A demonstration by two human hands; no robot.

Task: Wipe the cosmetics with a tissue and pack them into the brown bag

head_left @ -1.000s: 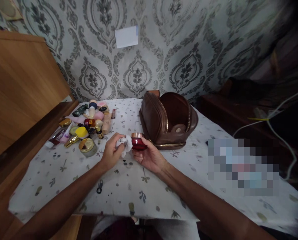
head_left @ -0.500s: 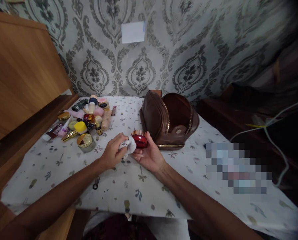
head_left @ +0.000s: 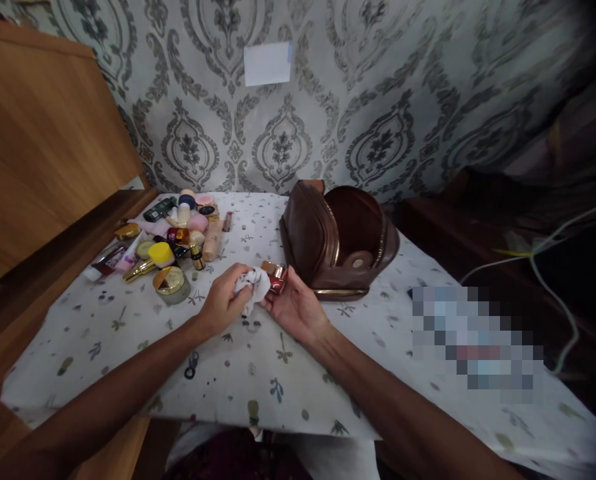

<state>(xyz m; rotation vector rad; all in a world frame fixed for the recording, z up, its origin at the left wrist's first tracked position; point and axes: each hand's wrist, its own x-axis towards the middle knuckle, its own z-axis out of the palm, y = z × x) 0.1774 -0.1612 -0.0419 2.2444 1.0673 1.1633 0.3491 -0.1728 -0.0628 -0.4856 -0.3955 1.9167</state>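
In the head view, my left hand is closed around a crumpled white cloth. My right hand grips a red cosmetic jar with a shiny copper-gold lid, held up over the table between both hands. The cloth is right against the jar's left side and hides part of it. Just behind the jar stands a brown leather bag, unzipped, its dark inside showing. Left of my hands sits a glass jar with a gold lid, at the near edge of a group of cosmetics.
Several cosmetics cluster at the back left, among them a yellow-capped jar and a small black-and-gold bottle. A wooden cabinet borders the left side. The table cover is printed white. A blurred-out item lies at the right.
The red jar has turned in my right hand, so its lid faces differently and less of its red side shows. The cloth has shifted slightly and stays against the jar.
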